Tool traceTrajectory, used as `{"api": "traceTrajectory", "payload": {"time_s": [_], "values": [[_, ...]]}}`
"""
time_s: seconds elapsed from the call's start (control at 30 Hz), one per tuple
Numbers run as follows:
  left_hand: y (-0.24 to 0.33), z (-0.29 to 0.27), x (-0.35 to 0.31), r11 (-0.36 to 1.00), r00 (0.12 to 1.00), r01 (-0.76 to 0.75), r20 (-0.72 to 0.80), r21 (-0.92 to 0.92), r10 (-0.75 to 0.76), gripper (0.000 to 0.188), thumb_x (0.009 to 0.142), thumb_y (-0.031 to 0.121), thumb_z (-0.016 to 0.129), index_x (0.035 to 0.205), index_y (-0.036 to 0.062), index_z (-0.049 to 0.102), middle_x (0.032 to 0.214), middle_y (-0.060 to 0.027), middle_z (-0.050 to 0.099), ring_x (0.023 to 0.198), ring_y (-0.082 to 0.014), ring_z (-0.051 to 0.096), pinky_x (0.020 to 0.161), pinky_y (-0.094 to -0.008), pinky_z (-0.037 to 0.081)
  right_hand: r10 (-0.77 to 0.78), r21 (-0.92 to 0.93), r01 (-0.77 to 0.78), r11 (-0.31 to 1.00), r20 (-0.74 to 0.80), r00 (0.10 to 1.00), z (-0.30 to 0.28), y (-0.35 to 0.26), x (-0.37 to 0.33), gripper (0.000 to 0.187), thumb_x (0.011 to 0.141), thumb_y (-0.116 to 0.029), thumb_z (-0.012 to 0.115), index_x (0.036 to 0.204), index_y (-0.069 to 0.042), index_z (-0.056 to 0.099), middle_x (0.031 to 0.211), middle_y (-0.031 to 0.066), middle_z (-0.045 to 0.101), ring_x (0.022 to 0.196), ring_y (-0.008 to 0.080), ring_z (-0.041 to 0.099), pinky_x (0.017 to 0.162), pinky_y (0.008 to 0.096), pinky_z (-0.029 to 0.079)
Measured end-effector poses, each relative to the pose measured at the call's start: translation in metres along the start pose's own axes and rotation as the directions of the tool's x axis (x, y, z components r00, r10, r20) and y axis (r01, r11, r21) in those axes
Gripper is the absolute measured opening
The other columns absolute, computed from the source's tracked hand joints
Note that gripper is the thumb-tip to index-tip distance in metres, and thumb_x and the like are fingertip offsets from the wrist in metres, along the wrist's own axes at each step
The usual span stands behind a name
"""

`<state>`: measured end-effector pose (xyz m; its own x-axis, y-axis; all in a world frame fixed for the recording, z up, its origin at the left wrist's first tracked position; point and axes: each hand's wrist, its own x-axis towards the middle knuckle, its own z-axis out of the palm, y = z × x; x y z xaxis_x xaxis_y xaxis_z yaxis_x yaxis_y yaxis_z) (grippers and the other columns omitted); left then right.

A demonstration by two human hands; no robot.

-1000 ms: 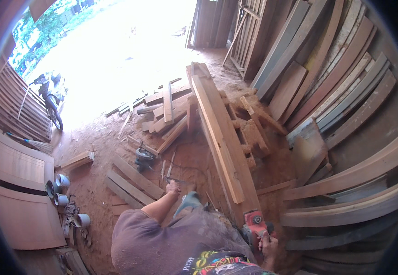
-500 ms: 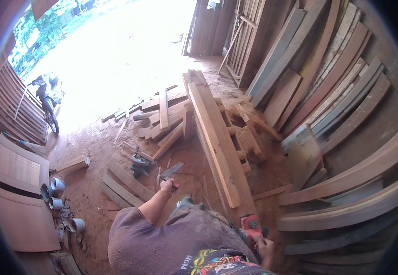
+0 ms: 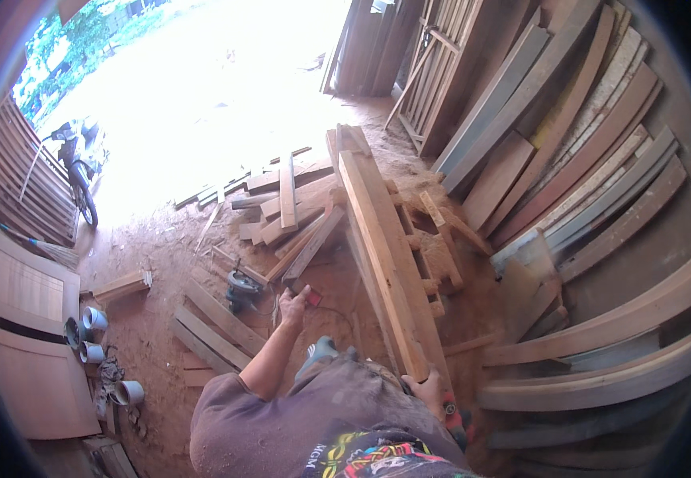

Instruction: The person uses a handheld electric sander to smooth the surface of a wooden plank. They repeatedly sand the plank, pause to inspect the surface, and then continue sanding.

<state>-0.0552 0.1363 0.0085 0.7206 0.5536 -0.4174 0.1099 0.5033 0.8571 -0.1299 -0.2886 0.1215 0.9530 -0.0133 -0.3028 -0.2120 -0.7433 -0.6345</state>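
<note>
Planks [image 3: 377, 239], long and pale, run from the near right away to the far middle of the sawdust floor [image 3: 162, 263], stacked on low timber supports. The right hand [image 3: 429, 392] rests at their near end, fingers curled over the end of the top plank and just beside a red power tool [image 3: 453, 416]; whether it grips the tool or only the wood cannot be told. The left hand [image 3: 293, 305] is stretched out to the left of the stack, fingers closed round a small dark reddish object [image 3: 312, 297], too small to identify.

To do this well, it seems wise to keep the right hand firm on the plank end so the stack does not shift, and to bring the left hand's piece in steadily with the wrist level.

Just left of the left hand lies a circular saw [image 3: 242, 288] with its cord trailing over the floor, a likely snag. Loose offcuts [image 3: 285, 207] crowd the far left of the stack. Grey pipe fittings [image 3: 94, 334] sit at the near left, a motorbike [image 3: 78, 159] stands far left, and leaning boards [image 3: 568, 159] fill the right wall.
</note>
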Motion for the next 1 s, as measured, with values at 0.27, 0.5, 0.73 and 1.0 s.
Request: {"api": "traceTrajectory", "payload": {"time_s": [0.27,0.5,0.73,1.0], "values": [[0.043,0.026,0.034,0.907,0.945,-0.319,0.171,0.275,0.28,0.022,0.096,0.014,0.082,0.113,0.0037,0.073,0.099,-0.0027,0.075,0.089,-0.0107,0.068,0.077,-0.0307,0.055,-0.166,0.024,0.172,0.985,-0.159,0.973,-0.034,-0.06,-0.011,0.063,0.074,-0.036,0.09,0.121,0.002,0.073,0.107,0.0273,0.077,0.103,0.0457,0.075,0.089,0.048,0.059],[0.107,0.047,0.021,0.851,0.893,-0.449,0.17,0.274,0.416,0.024,0.097,0.011,0.079,0.117,0.0007,0.073,0.101,-0.0057,0.077,0.091,-0.0151,0.071,0.081,-0.0319,0.057,-0.234,-0.021,0.236,0.972,-0.241,0.942,-0.085,-0.133,-0.027,0.048,0.073,-0.025,0.091,0.105,0.002,0.069,0.099,0.0234,0.072,0.093,0.0424,0.074,0.079,0.0478,0.058],[0.146,0.154,0.062,0.557,0.748,-0.653,0.554,0.514,0.365,0.038,0.096,0.019,0.08,0.127,-0.0007,0.071,0.112,-0.0125,0.079,0.099,-0.0189,0.075,0.085,-0.035,0.059,-0.312,0.006,0.32,0.947,-0.206,0.927,-0.097,-0.182,-0.046,0.045,0.072,-0.02,0.092,0.098,0.002,0.064,0.086,0.0185,0.065,0.075,0.0366,0.068,0.068,0.0433,0.055],[0.166,0.195,0.077,0.748,0.798,-0.444,0.597,0.493,0.08,0.026,0.099,0.013,0.076,0.123,0.0036,0.075,0.102,-0.0088,0.08,0.09,-0.0147,0.075,0.078,-0.0322,0.059,-0.356,0.009,0.367,0.93,-0.218,0.909,-0.102,-0.199,-0.044,0.044,0.072,-0.019,0.092,0.098,0.002,0.064,0.084,0.0182,0.062,0.073,0.0359,0.067,0.067,0.0434,0.054]]}}
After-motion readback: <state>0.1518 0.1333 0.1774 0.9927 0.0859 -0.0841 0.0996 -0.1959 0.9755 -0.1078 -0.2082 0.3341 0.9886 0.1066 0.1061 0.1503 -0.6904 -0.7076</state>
